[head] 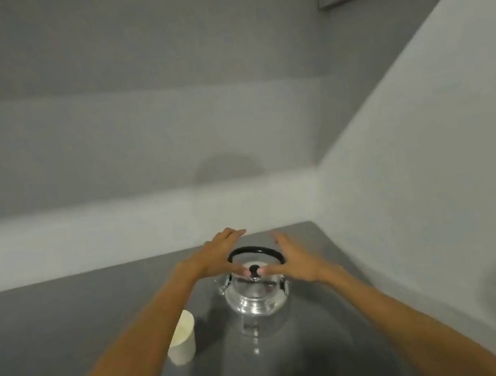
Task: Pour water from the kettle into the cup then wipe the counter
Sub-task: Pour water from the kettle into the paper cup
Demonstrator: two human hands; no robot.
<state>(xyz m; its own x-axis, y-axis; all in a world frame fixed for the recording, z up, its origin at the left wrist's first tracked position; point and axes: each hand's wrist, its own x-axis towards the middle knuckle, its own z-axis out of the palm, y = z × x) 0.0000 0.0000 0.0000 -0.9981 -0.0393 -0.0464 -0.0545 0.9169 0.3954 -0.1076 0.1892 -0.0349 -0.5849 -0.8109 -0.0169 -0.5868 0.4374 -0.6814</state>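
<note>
I am reaching both arms forward over the grey counter [85, 314] toward the kettle [257, 298], which is standing upright near the counter's far right corner, close to the side wall. My left hand [217, 254] is hovering over the kettle's left side with fingers spread wide and holding nothing; my right hand [295, 259] is hovering over its right side, likewise spread and empty. Both thumbs are pointing inward and appear to be meeting at the black lid knob [254, 270], though I cannot tell whether they are touching it.

The black handle [255, 251] is arching over the lid, running left to right between my two palms, so its long axis is lying crosswise to my forearms. It is sitting just beyond the thumbs and under the fingers, about equally near to either hand. I judge that closing one hand down around that arch is what the lift calls for.

The pale cup [183, 339] is standing just left of the kettle and nearer the front edge, partly hidden by my left forearm. No pouring looks done yet.
</note>
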